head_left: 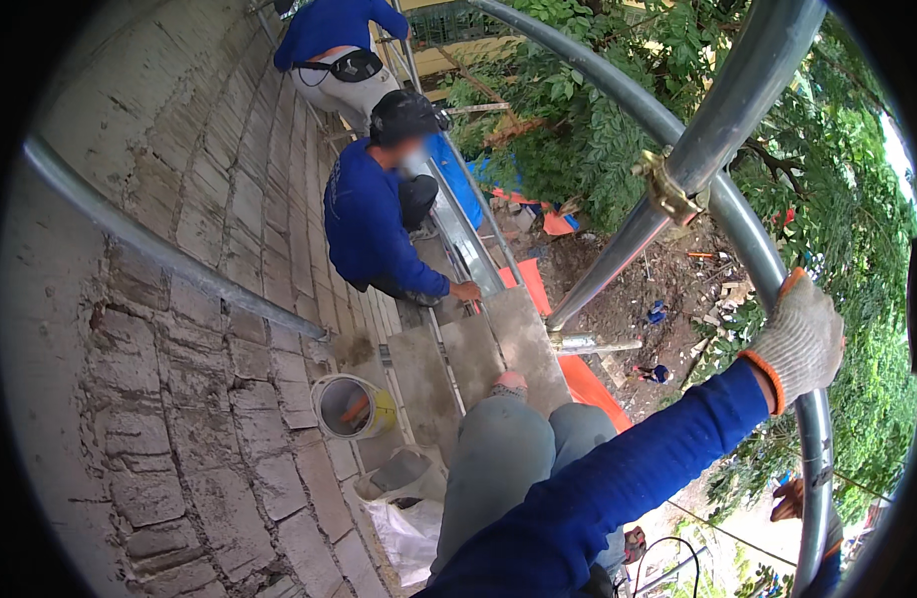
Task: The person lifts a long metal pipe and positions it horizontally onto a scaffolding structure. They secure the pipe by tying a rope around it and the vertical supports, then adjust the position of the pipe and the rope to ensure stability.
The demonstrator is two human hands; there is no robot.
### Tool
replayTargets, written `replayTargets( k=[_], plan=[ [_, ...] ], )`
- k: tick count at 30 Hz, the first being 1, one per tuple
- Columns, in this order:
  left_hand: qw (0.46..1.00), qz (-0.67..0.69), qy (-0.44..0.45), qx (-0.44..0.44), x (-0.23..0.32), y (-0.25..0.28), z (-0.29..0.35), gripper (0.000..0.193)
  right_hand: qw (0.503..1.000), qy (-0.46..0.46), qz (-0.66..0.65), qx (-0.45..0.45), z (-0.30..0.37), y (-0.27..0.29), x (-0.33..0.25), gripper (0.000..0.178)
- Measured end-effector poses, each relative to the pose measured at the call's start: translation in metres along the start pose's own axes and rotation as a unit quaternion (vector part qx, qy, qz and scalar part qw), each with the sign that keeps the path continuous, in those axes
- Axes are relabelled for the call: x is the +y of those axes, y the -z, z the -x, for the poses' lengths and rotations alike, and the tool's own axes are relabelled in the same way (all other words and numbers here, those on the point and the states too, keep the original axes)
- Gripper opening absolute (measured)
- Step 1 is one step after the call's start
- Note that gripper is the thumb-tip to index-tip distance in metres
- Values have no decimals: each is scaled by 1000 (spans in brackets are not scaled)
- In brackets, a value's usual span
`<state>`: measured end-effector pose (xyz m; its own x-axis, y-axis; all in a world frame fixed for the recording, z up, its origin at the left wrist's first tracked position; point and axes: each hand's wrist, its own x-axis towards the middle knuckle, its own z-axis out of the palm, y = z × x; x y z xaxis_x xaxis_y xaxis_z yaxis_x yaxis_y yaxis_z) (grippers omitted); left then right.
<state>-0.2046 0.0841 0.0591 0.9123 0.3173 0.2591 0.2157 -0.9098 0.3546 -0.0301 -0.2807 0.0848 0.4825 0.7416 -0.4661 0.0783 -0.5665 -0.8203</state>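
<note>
My left arm, in a blue sleeve, reaches across my legs to the right. The pale knitted glove with an orange cuff on my left hand [799, 339] is wrapped round a curved steel scaffold pipe [817, 444]. Lower on the same pipe, at the right edge, my right hand [788, 500] shows brownish fingers curled at its left side. The pipe partly hides this hand, and only a bit of blue sleeve is visible. Above my left hand, a brass-coloured clamp [669, 187] joins the curved pipe to a thick straight steel pipe [742, 95].
A rough block wall [169, 399] rises on the left, crossed by another pipe [169, 249]. Beside it stands a bucket [384, 411] near grey planks [426, 374]. Ahead, a person in blue [374, 224] crouches on the scaffold, with another person [329, 50] beyond. The ground [667, 289] lies far below.
</note>
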Motion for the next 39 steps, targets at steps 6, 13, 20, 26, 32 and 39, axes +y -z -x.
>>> replayTargets(
  k=[6, 13, 20, 26, 32, 39],
  plan=[
    [997, 7, -26, 74, 14, -18, -12, 42, 990, 127, -37, -51, -58, -66, -47, 75],
    [972, 2, -5, 233, 7, -26, 27, 44, 979, 182, -18, -92, -72, -97, -61, 72],
    [956, -29, -89, 277, -29, -78, 135, 72, 978, 179, -6, -107, -80, -96, -69, 72],
    [964, -40, 221, -143, -77, -104, 172, 44, 971, 183, 117, -95, -91, -116, -107, 78],
    [964, 42, 168, -201, -77, -105, 169, 53, 971, 106, 210, -35, -112, -147, -142, 73],
    [985, -4, 147, -91, -87, -119, 155, 50, 943, 129, 305, 36, -101, -173, -154, 65]
  ],
)
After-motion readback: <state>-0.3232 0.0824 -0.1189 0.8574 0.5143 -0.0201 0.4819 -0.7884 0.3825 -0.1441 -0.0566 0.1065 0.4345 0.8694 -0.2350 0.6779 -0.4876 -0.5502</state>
